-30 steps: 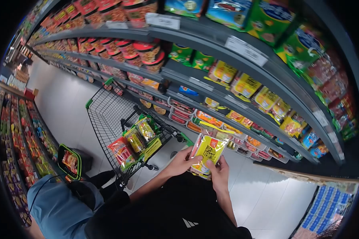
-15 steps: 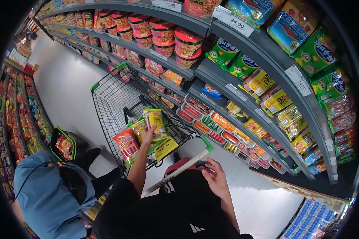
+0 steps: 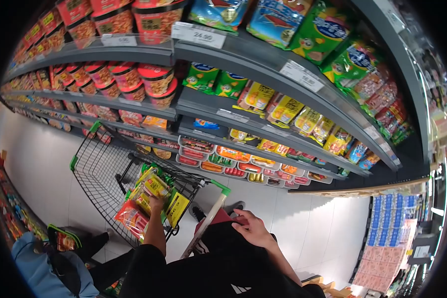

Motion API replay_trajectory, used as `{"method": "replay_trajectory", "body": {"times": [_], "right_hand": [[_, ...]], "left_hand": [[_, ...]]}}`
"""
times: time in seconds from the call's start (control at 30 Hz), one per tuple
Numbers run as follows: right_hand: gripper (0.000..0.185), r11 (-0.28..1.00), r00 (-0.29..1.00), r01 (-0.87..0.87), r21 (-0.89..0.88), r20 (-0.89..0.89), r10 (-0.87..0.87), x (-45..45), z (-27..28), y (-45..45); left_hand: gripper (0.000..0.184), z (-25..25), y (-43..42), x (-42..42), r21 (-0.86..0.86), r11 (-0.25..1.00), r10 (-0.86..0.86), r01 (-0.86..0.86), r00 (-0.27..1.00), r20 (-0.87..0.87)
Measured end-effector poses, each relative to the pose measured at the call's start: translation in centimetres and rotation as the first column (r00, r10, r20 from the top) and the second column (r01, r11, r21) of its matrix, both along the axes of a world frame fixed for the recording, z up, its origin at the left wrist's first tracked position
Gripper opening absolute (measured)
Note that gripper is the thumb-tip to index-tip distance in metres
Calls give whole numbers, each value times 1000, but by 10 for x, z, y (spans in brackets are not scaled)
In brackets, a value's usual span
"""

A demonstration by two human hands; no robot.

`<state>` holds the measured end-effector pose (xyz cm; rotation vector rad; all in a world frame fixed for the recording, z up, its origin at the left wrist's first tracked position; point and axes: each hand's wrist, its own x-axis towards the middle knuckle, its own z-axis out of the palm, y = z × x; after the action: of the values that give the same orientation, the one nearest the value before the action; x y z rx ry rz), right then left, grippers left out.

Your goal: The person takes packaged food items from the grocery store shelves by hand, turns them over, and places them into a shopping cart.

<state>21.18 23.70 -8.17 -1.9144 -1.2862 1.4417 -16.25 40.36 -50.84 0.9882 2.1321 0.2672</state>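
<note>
My left hand (image 3: 156, 203) reaches into the wire shopping cart (image 3: 95, 171), its fingers on a yellow snack packet (image 3: 155, 185) that lies on other packets. Below and left of it is a red packet (image 3: 131, 218), and a yellow price sign (image 3: 177, 208) hangs at the cart's near end. My right hand (image 3: 253, 228) is raised in front of my body, right of the cart handle (image 3: 214, 211), fingers apart and holding nothing.
Shelves (image 3: 243, 119) of packaged snacks curve across the top and right. A person in blue (image 3: 30, 268) is at the lower left beside a black and green basket (image 3: 64, 238). Stacked blue and pink boxes (image 3: 390, 223) stand at the right.
The yellow packet has gone from both hands before my body into the cart under my left hand. My right hand let go. The view has since turned rightward.
</note>
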Motion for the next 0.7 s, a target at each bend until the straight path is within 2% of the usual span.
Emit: {"method": "replay_trajectory", "body": {"times": [0.07,0.13,0.2,0.3,0.33,0.43,0.47,0.53,0.57,0.6,0.63,0.7], "right_hand": [[59,1000,1000,-3,-27,7,3,2,7,3],[58,999,1000,-13,-34,6,13,4,8,3],[58,999,1000,-27,-20,-3,27,7,2,3],[57,993,999,-50,110,10,50,12,-23,-1],[57,992,998,-60,108,2,60,13,-21,1],[57,989,997,-66,129,-20,69,21,-17,7],[57,987,998,-56,152,-26,61,25,-22,7],[55,978,998,-2,208,-57,14,39,-30,6],[53,970,996,42,239,-82,-23,47,-32,5],[51,960,992,85,269,-109,-57,56,-35,4],[49,936,985,162,313,-112,-133,71,-41,5],[43,865,952,307,397,-133,-277,109,-48,7]], "left_hand": [[53,9,-1,3,14,1000,1,-1,1000,15],[53,2,-8,0,157,988,-8,-4,997,74],[54,38,-9,9,281,959,-59,40,996,61],[56,19,-5,0,399,915,-37,-61,972,233],[53,55,-2,9,406,914,-82,6,982,171],[44,124,2,43,632,774,-170,26,971,168],[35,165,2,62,652,756,-206,63,968,145],[30,256,-7,110,736,668,-315,108,938,148],[29,284,-15,132,775,620,-366,125,919,145],[25,295,-22,149,809,579,-437,105,877,199],[24,304,-32,165,834,520,-506,185,853,126],[23,328,-56,200,749,575,-579,330,811,87]]}}
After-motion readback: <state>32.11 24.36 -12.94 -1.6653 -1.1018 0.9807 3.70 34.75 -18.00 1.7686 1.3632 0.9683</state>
